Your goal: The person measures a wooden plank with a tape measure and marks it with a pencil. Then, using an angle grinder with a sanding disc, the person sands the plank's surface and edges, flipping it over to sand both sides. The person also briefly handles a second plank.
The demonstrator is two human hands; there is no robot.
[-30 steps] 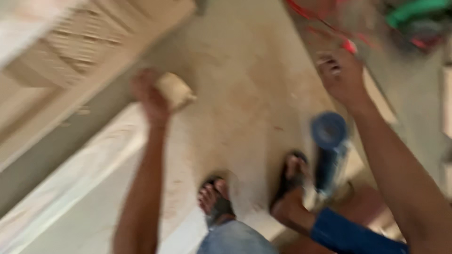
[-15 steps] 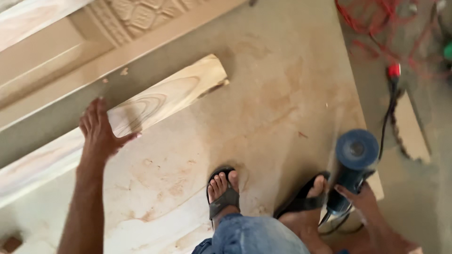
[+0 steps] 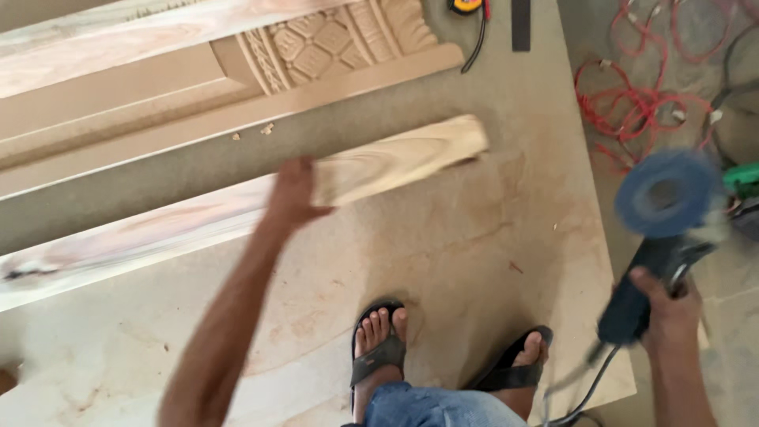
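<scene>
workshop floor, pale sheet board (image 3: pixel 443 261) laid flat on it, dusty and stained. landmark = long wooden plank (image 3: pixel 395 162), which lies diagonally across the board, near end raised toward the upper right.

left hand (image 3: pixel 294 194) rests on the plank about mid-length, palm down, fingers wrapped over its top edge; whether the grip closes underneath, cannot tell. left forearm runs down-left from the plank toward the camera.

right hand (image 3: pixel 668 304) is well right of the plank, past the board's right edge, fist pressed tight around the dark body of an angle grinder (image 3: pixel 660 237). blue round disc end points up, blurred. black cord drops from the grinder's tail toward the bottom edge.

above the plank: carved wooden door panel (image 3: pixel 237 71) with a lattice-pattern block, a grey strip of floor between the two. wood chips sit on that panel's lower rail.

below the plank: two feet in dark flip-flops (image 3: pixel 379 348) on the board, blue denim at the bottom edge.

right of the plank's far end: tangle of red cable (image 3: pixel 640 99) on the concrete. yellow tape measure (image 3: pixel 466 6) above, at the top edge.
</scene>
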